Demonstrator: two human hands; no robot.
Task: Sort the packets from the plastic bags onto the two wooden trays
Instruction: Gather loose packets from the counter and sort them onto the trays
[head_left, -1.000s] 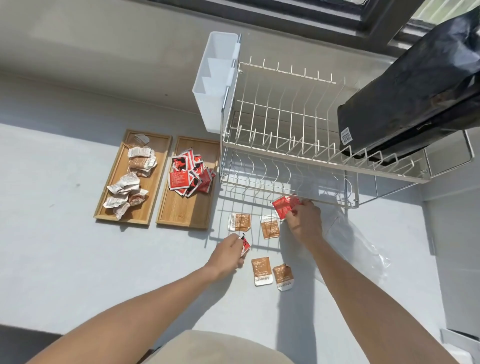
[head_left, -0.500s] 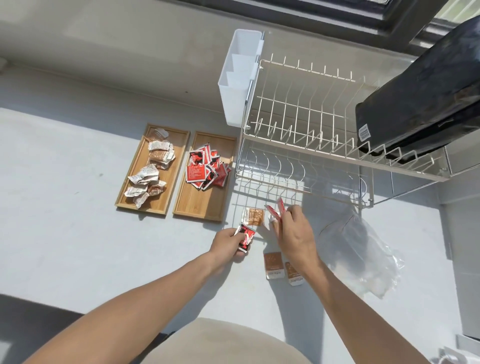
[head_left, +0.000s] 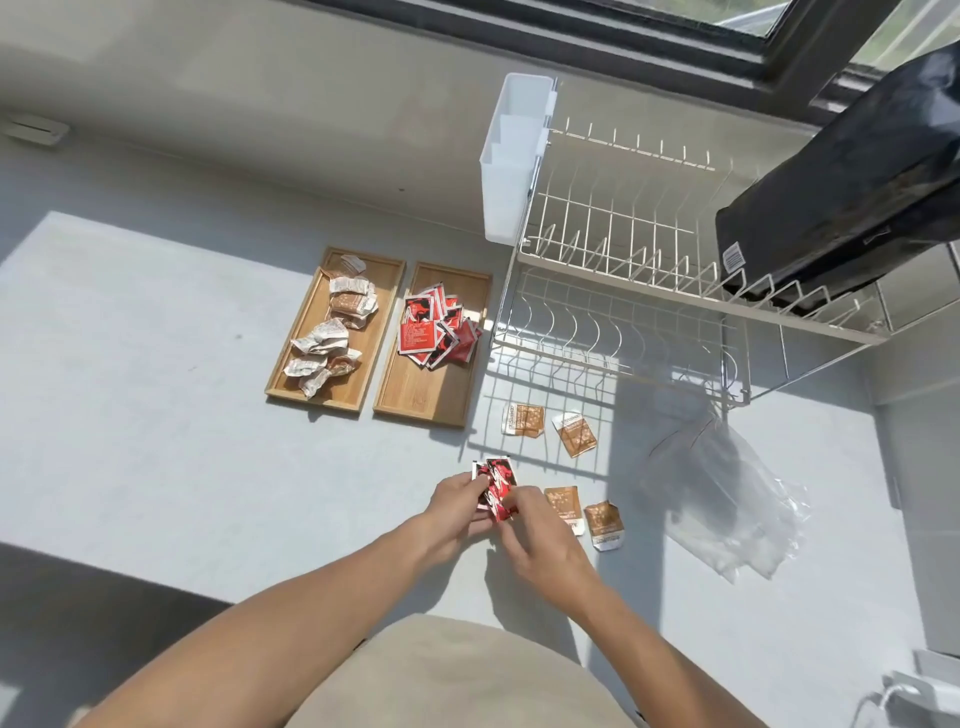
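Two wooden trays lie side by side. The left tray (head_left: 306, 332) holds several brown-and-white packets (head_left: 332, 327), the right tray (head_left: 415, 400) a pile of red packets (head_left: 431, 332). My left hand (head_left: 457, 506) and my right hand (head_left: 540, 540) meet over the counter, both gripping a small stack of red packets (head_left: 496, 483). Several brown packets lie loose on the counter: two further away (head_left: 524, 420) (head_left: 574, 434) and two just right of my right hand (head_left: 563, 506) (head_left: 603, 522). A crumpled clear plastic bag (head_left: 722, 499) lies to the right.
A white wire dish rack (head_left: 623, 291) stands behind the loose packets, with a white cutlery holder (head_left: 511, 161) on its left end and a black bag (head_left: 852, 192) on its top right. The wall and window run along the back.
My right hand came back from under the rack with red packets and joined my left hand, which holds another red packet. The view shifted left.
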